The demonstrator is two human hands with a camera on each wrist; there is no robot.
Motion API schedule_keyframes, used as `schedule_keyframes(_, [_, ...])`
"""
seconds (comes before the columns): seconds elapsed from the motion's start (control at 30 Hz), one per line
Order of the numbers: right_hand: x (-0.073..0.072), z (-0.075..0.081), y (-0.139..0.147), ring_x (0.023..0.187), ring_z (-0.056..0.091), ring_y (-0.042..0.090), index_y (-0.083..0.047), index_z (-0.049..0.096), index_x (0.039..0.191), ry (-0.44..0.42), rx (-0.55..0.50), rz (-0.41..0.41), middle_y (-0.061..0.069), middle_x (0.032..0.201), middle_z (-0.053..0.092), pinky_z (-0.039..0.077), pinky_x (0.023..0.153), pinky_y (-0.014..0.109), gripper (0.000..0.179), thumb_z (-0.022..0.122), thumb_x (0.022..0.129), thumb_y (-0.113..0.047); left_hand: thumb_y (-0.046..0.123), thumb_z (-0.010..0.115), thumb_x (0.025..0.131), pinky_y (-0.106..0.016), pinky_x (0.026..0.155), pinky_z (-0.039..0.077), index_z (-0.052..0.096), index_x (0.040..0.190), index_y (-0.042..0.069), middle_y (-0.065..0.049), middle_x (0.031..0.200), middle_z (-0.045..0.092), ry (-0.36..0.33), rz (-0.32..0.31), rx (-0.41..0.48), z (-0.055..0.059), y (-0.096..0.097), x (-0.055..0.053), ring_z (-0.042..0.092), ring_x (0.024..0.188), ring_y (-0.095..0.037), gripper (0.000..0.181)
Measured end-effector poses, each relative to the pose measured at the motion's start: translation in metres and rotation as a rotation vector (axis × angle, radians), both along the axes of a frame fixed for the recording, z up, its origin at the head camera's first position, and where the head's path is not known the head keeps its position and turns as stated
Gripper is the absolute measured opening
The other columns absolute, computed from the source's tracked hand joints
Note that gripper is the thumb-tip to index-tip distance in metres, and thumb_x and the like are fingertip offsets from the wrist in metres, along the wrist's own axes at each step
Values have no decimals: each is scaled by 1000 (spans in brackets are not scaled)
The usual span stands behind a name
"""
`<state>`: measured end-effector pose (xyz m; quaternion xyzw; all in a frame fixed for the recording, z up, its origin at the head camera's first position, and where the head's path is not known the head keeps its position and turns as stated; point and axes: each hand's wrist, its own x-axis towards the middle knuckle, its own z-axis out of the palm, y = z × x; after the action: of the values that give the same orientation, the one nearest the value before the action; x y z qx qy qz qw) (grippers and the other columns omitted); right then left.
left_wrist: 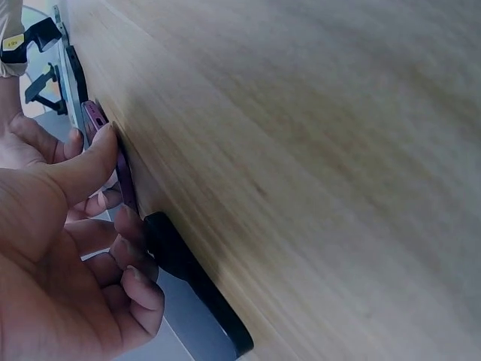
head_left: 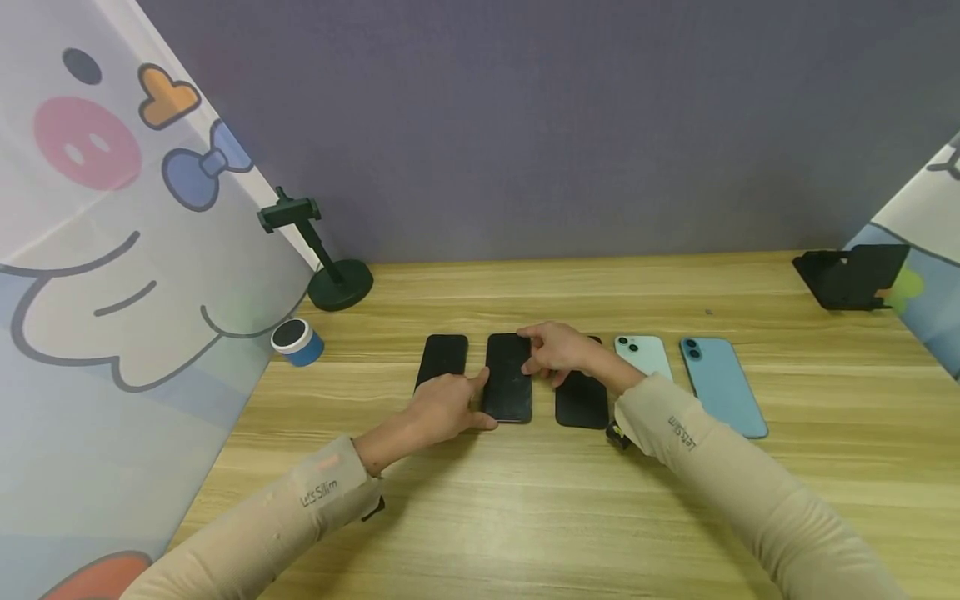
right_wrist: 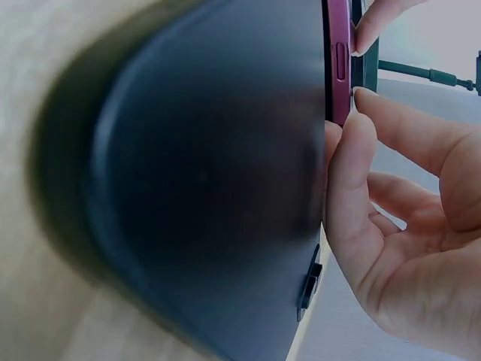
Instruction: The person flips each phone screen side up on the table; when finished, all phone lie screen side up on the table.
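A smartphone with a dark screen and purple-red sides (head_left: 508,387) lies face up on the wooden table, between two black smartphones. My left hand (head_left: 444,408) holds its lower left corner, with the thumb at the bottom edge and a finger at the left side. At the upper right corner, my right hand (head_left: 558,348) pinches it by the top edge and right side. The purple side (right_wrist: 340,64) shows between the fingers in the right wrist view. One black smartphone (head_left: 442,354) is partly behind my left hand; the other black smartphone (head_left: 582,402) is under my right wrist.
A mint smartphone (head_left: 643,354) and a blue smartphone (head_left: 723,387) lie face down on the right. A dark green stand (head_left: 340,284) and a blue-and-white tub (head_left: 298,342) stand at the left. At the far right is a black folding stand (head_left: 851,277). A grey partition (head_left: 525,133) closes the back.
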<state>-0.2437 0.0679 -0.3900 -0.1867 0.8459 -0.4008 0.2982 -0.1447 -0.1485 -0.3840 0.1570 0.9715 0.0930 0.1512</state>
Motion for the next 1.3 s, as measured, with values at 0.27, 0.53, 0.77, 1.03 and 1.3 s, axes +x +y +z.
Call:
schedule_keyframes(0.27, [-1,18,23,84,65,26,-8,27,159,48,-24,13,14,115,58,59,60,37,76,66,96,-23,55,74,84,-28,54,45,40,155,14,-6,93,70,31,-19,-49,12,9,-5,58,67,-15,89])
schedule_keyframes(0.53, [-1,25,69,83,59,26,-8,22,160,35,15,-10,22,137,47,55,60,39,76,64,98,-20,57,64,92,-43,99,50,28,160,20,-14,147,49,5,-157,27,17,38,-19,52,128,-30,85])
schedule_keyframes(0.77, [2,17,94,84,62,23,-4,22,160,56,71,-21,28,148,41,54,60,36,78,65,98,-23,66,56,92,-38,90,48,32,158,22,-7,137,57,69,-258,-54,-3,68,-19,54,117,-24,83])
schedule_keyframes(1.03, [1,16,97,84,60,22,-7,20,161,-3,61,-27,27,152,37,54,61,37,82,68,96,-25,74,53,89,-36,83,47,37,157,21,-4,133,62,147,-249,-164,-12,80,-12,56,109,-22,87])
schedule_keyframes(1.3, [-1,17,100,83,60,23,-7,18,161,-45,61,-38,27,154,33,55,63,37,83,67,96,-24,74,53,89,-38,90,50,36,157,18,-5,135,62,164,-230,-167,-17,84,-11,57,114,-23,90])
